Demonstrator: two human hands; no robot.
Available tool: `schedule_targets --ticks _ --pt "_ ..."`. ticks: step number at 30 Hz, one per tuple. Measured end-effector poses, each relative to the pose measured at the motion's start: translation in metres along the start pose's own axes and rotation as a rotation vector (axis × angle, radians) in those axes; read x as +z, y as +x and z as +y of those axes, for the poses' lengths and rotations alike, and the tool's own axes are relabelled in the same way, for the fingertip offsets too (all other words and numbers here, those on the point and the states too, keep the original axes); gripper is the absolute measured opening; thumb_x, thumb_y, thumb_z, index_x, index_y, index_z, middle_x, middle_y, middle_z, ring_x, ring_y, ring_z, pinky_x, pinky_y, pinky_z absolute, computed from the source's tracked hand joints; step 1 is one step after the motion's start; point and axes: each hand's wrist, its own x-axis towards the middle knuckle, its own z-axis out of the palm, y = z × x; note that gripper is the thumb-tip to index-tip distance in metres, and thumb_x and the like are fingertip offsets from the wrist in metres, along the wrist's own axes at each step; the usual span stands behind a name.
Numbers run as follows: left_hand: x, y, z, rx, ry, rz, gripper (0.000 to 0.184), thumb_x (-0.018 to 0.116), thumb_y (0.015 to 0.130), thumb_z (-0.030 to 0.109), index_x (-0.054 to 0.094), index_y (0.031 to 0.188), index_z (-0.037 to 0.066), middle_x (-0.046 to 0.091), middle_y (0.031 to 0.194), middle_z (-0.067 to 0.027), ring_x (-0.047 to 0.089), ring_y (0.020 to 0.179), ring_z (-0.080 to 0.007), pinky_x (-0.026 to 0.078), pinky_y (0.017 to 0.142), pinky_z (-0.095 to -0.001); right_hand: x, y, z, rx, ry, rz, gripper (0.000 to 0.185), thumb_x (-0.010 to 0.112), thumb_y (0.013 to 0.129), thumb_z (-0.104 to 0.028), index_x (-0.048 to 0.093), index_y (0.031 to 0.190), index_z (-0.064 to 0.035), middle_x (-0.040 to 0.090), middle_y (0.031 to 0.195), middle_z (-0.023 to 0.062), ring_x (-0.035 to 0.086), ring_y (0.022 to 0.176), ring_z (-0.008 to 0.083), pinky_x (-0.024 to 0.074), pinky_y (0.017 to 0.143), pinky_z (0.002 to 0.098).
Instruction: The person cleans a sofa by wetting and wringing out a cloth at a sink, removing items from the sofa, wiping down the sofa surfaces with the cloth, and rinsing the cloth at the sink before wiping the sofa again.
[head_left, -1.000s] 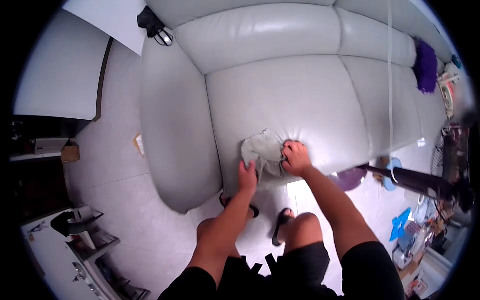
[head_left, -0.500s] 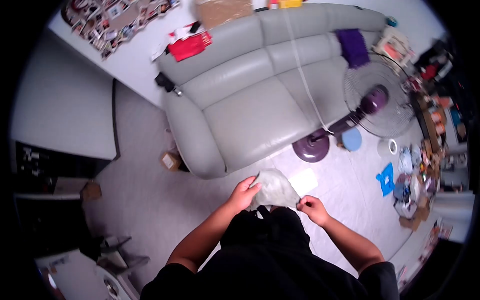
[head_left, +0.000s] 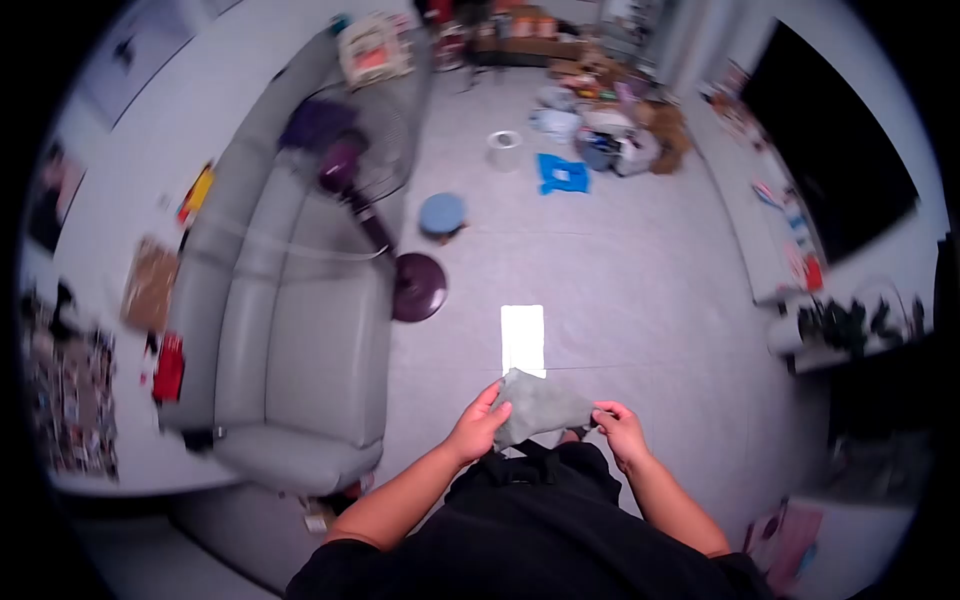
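grey, leather-look sofa [head_left: 325,370] fills the left side, with a purple standing fan [head_left: 372,224] in front of it and a blue-topped stool [head_left: 442,213] near that. next comes the left hand [head_left: 478,428], thumb uppermost, gripping the left edge of a greyish cloth [head_left: 540,408]. the cloth hangs in the air above the floor [head_left: 650,280], well apart from the sofa — picked up, and at least partly drawn out between the hands. whether it is fully unfolded cannot be told; it is not yet set down anywhere. at its right corner, the right hand [head_left: 622,432] pinches with thumb and fingers. furthest right — a black screen [head_left: 835,140].
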Motion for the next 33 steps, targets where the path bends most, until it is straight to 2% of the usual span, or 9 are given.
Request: schedule_targets --ticks 7,10,14,19,21,23,27,28,33 --pt "0.256 0.109 -0.051 -0.048 0.404 -0.684 0.058 0.055 0.110 0.017 0.033 0.163 0.007 0.053 0.151 -0.0074 0.052 0.136 -0.0170 0.043 0.114 -0.0352 -0.228 -0.079 0.031 -0.634 0.668 0.383 0.024 0.051 0.093 -0.001 0.059 0.115 -0.0035 0.066 0.109 0.0068 0.056 0.112 0.0166 0.0439 0.101 0.0325" --pt "0.392 0.156 -0.103 -0.253 0.027 -0.628 0.059 0.059 0.106 0.011 0.035 0.160 0.009 0.058 0.142 -0.0101 0.059 0.129 -0.0221 0.050 0.109 -0.0412 -0.344 -0.105 0.035 -0.667 0.801 0.486 0.025 0.053 0.097 -0.004 0.055 0.122 -0.0056 0.062 0.112 0.0046 0.056 0.110 0.0161 0.0428 0.103 0.0344" --pt "0.563 0.219 -0.169 -0.304 0.129 -0.665 0.065 0.055 0.107 0.008 0.025 0.164 0.014 0.058 0.143 -0.0133 0.059 0.131 -0.0254 0.051 0.110 -0.0427 -0.494 -0.147 0.007 -0.630 0.948 0.619 0.024 0.056 0.100 -0.007 0.053 0.124 -0.0065 0.057 0.110 0.0021 0.056 0.106 0.0145 0.0474 0.094 0.0324" --pt "0.729 0.252 -0.241 -0.583 -0.546 -0.735 0.060 0.049 0.112 0.032 0.021 0.165 0.028 0.056 0.146 -0.0136 0.059 0.133 -0.0325 0.046 0.115 -0.0524 -0.651 -0.183 -0.024 -0.753 0.800 0.627 0.040 0.058 0.100 -0.004 0.050 0.139 -0.0052 0.061 0.122 0.0044 0.057 0.113 0.0126 0.0471 0.099 0.0303" --pt "0.788 0.263 -0.276 -0.548 -0.450 -0.661 0.059 0.048 0.111 0.045 0.025 0.163 0.030 0.062 0.134 -0.0109 0.063 0.123 -0.0308 0.047 0.110 -0.0524 -0.710 -0.175 -0.024 -0.805 0.762 0.667 0.047 0.058 0.099 -0.002 0.049 0.146 -0.0042 0.062 0.130 0.0064 0.057 0.119 0.0126 0.0462 0.103 0.0301" --pt "0.829 0.296 -0.330 -0.966 -0.384 -0.963 0.063 0.048 0.108 0.053 0.026 0.162 0.028 0.065 0.119 -0.0048 0.064 0.104 -0.0305 0.049 0.103 -0.0497 -0.775 -0.154 -0.013 -0.871 0.694 0.811 0.059 0.055 0.098 0.004 0.044 0.156 -0.0023 0.056 0.150 0.0121 0.053 0.133 0.0151 0.0417 0.113 0.0319" --pt "0.972 0.313 -0.393 -0.813 0.138 -0.813 0.081 0.068 0.103 0.026 0.017 0.167 0.027 0.065 0.103 -0.0014 0.065 0.087 -0.0214 0.053 0.090 -0.0401 -0.898 -0.142 -0.014 -0.939 0.741 1.010 0.061 0.053 0.098 0.007 0.043 0.157 -0.0001 0.047 0.160 0.0127 0.049 0.141 0.0173 0.0376 0.118 0.0327" --pt "0.995 0.340 -0.417 -0.717 0.066 -0.940 0.089 0.069 0.098 0.002 0.017 0.168 0.024 0.067 0.104 -0.0019 0.067 0.094 -0.0162 0.053 0.094 -0.0351 -0.931 -0.143 -0.008 -0.922 0.699 1.116 0.061 0.052 0.098 0.007 0.042 0.158 -0.0003 0.046 0.161 0.0115 0.049 0.141 0.0172 0.0374 0.117 0.0321" --pt "1.203 0.392 -0.467 -0.384 0.348 -1.337 0.073 0.067 0.095 -0.010 0.040 0.160 0.010 0.067 0.118 -0.0019 0.065 0.108 -0.0132 0.051 0.102 -0.0325 -1.071 -0.171 0.034 -0.789 0.590 1.499 0.061 0.058 0.097 0.005 0.045 0.156 0.0009 0.054 0.151 0.0110 0.055 0.129 0.0153 0.0436 0.110 0.0304"
